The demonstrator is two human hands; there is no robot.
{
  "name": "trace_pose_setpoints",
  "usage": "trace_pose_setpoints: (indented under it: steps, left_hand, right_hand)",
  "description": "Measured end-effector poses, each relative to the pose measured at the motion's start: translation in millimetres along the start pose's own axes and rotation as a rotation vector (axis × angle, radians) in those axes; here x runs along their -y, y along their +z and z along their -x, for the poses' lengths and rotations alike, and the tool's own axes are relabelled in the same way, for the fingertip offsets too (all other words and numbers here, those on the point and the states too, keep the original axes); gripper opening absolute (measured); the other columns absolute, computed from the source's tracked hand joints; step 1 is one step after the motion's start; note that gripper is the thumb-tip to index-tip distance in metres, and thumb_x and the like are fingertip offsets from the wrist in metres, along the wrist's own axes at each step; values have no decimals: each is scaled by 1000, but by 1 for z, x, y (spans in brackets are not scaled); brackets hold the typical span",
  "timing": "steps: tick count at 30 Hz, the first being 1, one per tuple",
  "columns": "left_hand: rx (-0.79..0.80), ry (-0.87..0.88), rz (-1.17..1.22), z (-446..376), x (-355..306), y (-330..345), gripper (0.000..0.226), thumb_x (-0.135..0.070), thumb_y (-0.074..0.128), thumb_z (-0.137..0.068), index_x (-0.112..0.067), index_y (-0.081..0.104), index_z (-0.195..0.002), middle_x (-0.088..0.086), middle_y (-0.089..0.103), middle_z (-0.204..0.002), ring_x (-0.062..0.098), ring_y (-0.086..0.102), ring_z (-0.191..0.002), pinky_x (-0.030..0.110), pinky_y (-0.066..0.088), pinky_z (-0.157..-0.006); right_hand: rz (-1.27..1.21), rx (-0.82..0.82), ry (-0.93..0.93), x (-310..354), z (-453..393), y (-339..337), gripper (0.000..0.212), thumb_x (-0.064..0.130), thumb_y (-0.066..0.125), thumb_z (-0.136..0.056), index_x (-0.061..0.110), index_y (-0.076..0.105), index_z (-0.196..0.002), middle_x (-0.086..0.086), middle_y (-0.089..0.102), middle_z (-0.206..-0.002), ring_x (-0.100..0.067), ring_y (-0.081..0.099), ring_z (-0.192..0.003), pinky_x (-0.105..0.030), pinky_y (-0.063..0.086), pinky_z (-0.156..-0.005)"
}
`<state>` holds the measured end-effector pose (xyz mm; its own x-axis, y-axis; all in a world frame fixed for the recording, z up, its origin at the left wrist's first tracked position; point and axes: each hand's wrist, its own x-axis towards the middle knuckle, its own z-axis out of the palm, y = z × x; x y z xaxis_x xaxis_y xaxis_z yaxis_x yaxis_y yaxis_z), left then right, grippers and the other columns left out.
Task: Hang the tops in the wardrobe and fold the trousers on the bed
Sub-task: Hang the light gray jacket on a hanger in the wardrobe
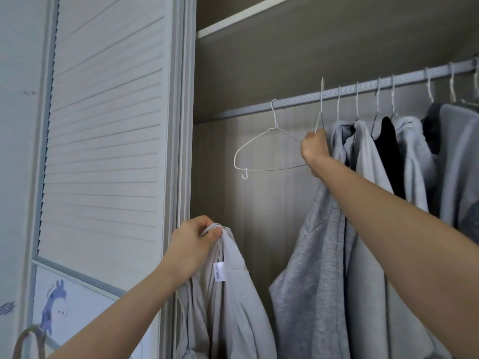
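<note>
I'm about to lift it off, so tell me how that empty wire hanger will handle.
The hanger looks like thin bare wire, so probably very light and a bit springy. Its hook sits loosely on the rail, so it may swing or slip off easily. The right hand grips one end, so it will likely tilt when raised.

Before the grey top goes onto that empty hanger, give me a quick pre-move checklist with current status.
1. Left hand grips the grey top at its collar: ok.
2. Right hand grips the empty hanger at its right end: ok.
3. Hanger bare, nothing draped on it: ok.
4. Hanger hook off the rail: cannot tell; it sits right at the rail.
5. Free rail space left of the hung clothes: ok.
6. Top's zip open for the hanger: cannot tell.
</note>
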<state>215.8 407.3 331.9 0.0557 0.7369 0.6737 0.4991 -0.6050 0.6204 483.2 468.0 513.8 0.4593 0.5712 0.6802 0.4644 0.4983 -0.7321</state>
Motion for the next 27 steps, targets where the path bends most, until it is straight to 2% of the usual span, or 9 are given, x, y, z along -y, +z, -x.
trace_pose_setpoints:
  steps: [3, 6, 9, 14, 17, 18, 21, 25, 27]
  left_hand:
    - [-2, -2, 12, 1, 0, 0, 18, -29, 55, -97, -21, 65, -85, -4, 66, -83, 12, 62, -83, 18, 42, -69]
    - [-29, -7, 37, 1, -1, -1, 19, -29, 55, -97, -19, 65, -84, -3, 67, -83, 12, 62, -82, 20, 46, -71]
    - [-39, -25, 76, 1, -2, -2, 20, -28, 56, -97, -16, 67, -85, 0, 67, -85, 15, 63, -84, 29, 49, -76]
    - [-38, -63, 86, 7, -7, -3, 20, -28, 56, -97, -16, 66, -87, 0, 66, -86, 15, 61, -84, 26, 43, -71]
    - [-38, -86, 87, 17, -13, -4, 20, -27, 56, -97, -13, 66, -88, 1, 65, -86, 15, 60, -83, 24, 41, -67]
    - [-36, -96, 84, 22, -14, -5, 20, -27, 56, -97, -12, 66, -89, 2, 65, -86, 16, 60, -83, 26, 42, -69]
    - [-31, -141, 78, 34, -15, -8, 23, -30, 56, -97, -11, 67, -89, 4, 65, -87, 20, 60, -83, 36, 48, -80]
    - [-18, -231, 90, 58, -14, -12, 24, -33, 58, -96, -13, 66, -84, 5, 64, -85, 27, 61, -85, 45, 51, -88]
    - [-13, -291, 108, 70, -14, -14, 24, -33, 60, -95, -15, 65, -80, 7, 64, -86, 33, 62, -89, 47, 52, -91]
  right_hand:
    - [78, -74, 13, 2, 11, -4, 19, 20, 25, -102, 11, 40, -108, -9, 46, -89, -22, 43, -88, -29, 38, -69]
    - [152, -97, -103, 4, 35, -4, 19, 22, 26, -103, 9, 40, -108, 1, 37, -74, -24, 45, -83, -34, 37, -68]
    - [189, -71, -159, 2, 70, -5, 27, 23, 27, -103, 2, 43, -111, 2, 38, -72, -26, 47, -83, -42, 42, -76]
    - [117, 20, -183, 0, 138, -12, 24, 25, 28, -104, 6, 43, -104, 0, 44, -72, -18, 45, -69, -34, 37, -68]
    - [22, 96, -145, 6, 180, -27, 21, 25, 27, -104, 12, 42, -97, -5, 46, -79, -13, 41, -64, -25, 37, -57]
    - [-7, 105, -127, 9, 196, -34, 22, 26, 27, -104, 14, 43, -94, -5, 47, -80, -12, 41, -64, -21, 37, -56]
    - [-87, 141, -84, 21, 239, -58, 26, 29, 27, -104, 21, 44, -85, -3, 52, -73, -11, 45, -61, -23, 35, -54]
    - [-216, 195, -25, 39, 297, -104, 28, 21, 27, -105, 13, 45, -85, -14, 48, -64, -12, 42, -46, -20, 32, -41]
    - [-258, 208, 28, 48, 322, -129, 28, 21, 28, -104, 11, 47, -86, -11, 47, -61, -13, 40, -43, -20, 31, -41]
